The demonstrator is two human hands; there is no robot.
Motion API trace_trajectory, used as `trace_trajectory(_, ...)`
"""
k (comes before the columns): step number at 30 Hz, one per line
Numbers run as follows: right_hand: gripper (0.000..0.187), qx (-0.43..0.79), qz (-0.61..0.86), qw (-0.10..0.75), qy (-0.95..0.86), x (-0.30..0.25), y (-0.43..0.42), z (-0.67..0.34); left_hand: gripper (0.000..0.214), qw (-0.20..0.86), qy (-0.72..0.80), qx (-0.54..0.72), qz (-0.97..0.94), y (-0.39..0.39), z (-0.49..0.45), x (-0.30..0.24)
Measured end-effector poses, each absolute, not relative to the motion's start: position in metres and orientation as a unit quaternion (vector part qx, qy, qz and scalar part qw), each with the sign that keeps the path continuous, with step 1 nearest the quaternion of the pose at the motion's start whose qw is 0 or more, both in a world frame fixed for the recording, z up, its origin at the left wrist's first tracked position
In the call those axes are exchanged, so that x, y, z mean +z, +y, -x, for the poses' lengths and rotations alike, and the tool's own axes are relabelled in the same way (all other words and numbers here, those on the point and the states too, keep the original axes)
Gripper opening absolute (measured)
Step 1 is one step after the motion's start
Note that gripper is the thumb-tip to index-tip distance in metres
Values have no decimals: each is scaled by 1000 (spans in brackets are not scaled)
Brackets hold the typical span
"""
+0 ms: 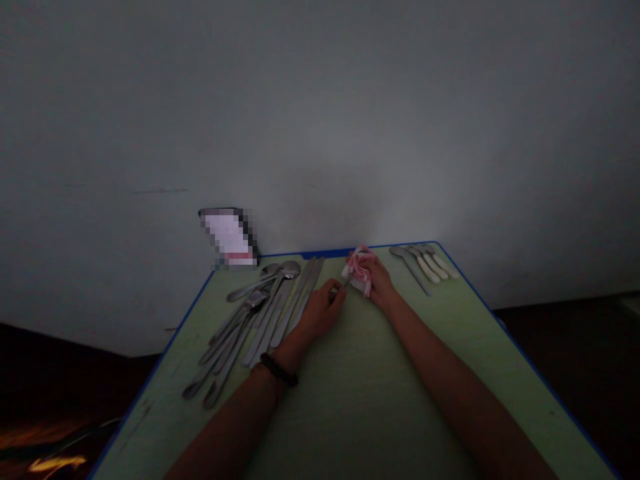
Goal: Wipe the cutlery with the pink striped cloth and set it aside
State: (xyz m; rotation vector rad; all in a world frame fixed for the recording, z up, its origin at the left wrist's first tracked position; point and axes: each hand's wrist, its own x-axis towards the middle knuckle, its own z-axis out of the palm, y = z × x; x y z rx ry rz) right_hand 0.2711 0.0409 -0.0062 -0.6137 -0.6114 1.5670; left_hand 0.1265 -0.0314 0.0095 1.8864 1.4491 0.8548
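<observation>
Over the far middle of the table, my left hand (323, 312) is closed on the handle of a metal piece of cutlery (346, 283). Its other end disappears into a crumpled pink and white cloth (362, 267), so its kind is hidden. My right hand (381, 281) grips the cloth around that end. Left of my left hand lies a loose pile of metal cutlery, with a spoon (289, 269) and a fork (256, 299) on top. Long table knives (293, 301) lie side by side, partly behind my left wrist.
At the far right of the green table (390, 400) lie a metal spoon (413, 271) and several utensils with pale handles (431, 268). A blurred-out screen device (227, 237) leans at the far left corner. A grey wall (320, 120) stands directly behind the table.
</observation>
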Motion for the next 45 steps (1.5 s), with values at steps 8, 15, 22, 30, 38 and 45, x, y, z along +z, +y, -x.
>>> trace_trajectory(8, 42, 680, 280, 627, -259, -5, 40, -271, 19, 301, 553, 320, -708, -32, -127, 13)
trace_trajectory(15, 42, 681, 274, 626, -263, -3, 39, -271, 20, 298, 549, 319, -713, -32, -127, 11)
trace_trajectory(22, 45, 683, 276, 623, -262, -4, 41, -271, 20, 306, 546, 320, -712, -31, -127, 11)
trace_trajectory(30, 42, 683, 273, 625, -261, -2, 39, -271, 19, 313, 552, 314, -706, -31, -128, 12)
trace_trajectory(38, 43, 681, 276, 625, -263, -2, 38, -271, 19, 301, 560, 305, -709, -31, -128, 13)
trace_trajectory(45, 42, 680, 277, 625, -266, -5, 40, -271, 19, 295, 556, 310, -713, -32, -128, 13)
